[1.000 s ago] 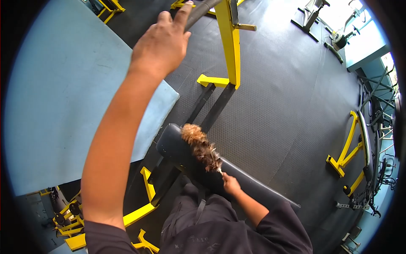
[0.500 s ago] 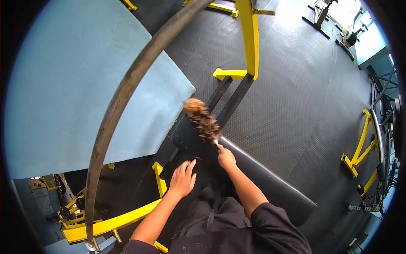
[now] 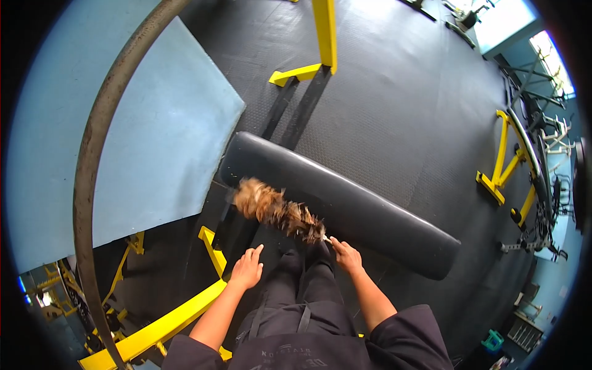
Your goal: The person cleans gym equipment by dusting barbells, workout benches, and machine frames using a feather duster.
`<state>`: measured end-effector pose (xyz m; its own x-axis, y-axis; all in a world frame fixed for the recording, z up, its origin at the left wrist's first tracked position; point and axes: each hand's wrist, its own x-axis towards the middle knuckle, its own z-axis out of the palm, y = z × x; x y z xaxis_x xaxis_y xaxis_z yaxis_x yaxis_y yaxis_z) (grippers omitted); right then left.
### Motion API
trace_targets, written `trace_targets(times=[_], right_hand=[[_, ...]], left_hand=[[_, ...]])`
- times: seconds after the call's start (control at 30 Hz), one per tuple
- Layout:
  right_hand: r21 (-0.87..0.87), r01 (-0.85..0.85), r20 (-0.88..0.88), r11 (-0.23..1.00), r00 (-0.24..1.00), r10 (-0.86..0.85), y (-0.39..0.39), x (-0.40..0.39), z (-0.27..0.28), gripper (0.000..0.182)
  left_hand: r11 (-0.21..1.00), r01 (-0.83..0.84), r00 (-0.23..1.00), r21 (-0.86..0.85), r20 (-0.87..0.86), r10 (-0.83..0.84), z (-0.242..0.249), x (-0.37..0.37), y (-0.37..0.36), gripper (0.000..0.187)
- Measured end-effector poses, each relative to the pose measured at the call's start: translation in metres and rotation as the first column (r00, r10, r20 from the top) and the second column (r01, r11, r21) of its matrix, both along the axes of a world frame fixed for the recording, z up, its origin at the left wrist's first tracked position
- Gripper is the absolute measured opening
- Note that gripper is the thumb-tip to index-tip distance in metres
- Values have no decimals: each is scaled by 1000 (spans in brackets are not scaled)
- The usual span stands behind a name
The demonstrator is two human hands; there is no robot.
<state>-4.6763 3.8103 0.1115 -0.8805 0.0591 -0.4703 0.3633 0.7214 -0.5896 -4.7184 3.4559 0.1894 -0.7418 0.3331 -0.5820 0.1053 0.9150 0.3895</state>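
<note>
My right hand [image 3: 347, 255] is closed round the thin handle of a brown feather duster [image 3: 277, 211]. The feathers point up and to the left, overlapping the near side of a long black padded bench [image 3: 345, 200]; their far tip is blurred by motion. My left hand [image 3: 247, 270] holds nothing, its fingers loosely extended. It hovers left of my legs, close to a yellow metal frame piece [image 3: 214, 251].
A rusty metal bar [image 3: 92, 135] crosses the left side, before a light blue wall [image 3: 166, 117]. A yellow upright [image 3: 325, 34] stands beyond the bench. Dark rubber flooring [image 3: 394, 117] surrounds it. Yellow-framed gym equipment [image 3: 502, 160] lines the right.
The duster has swung down and left, off the bench top to its near side. My right hand moved lower with it. The view has shifted, showing more of the bench.
</note>
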Motion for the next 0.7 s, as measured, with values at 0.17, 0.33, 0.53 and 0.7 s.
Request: trace_targets(times=[0.17,0.33,0.53,0.7], right_hand=[[20,552,-36,833,833,-552,-14,63,-23,38],[-15,301,144,953,944,-296,-1,100,-10,33],[-18,896,7,444,444,-896,6,151,-37,39],[84,568,234,819,787,-570,52,207,-13,42]], left_hand=[[1000,5,1000,23,-13,-4,-8,-9,5,66],[999,32,999,17,40,-33,-6,-3,25,66],[972,-172,966,160,223,134,-33,22,53,65],[986,-153,957,68,260,131,-80,35,104,68]])
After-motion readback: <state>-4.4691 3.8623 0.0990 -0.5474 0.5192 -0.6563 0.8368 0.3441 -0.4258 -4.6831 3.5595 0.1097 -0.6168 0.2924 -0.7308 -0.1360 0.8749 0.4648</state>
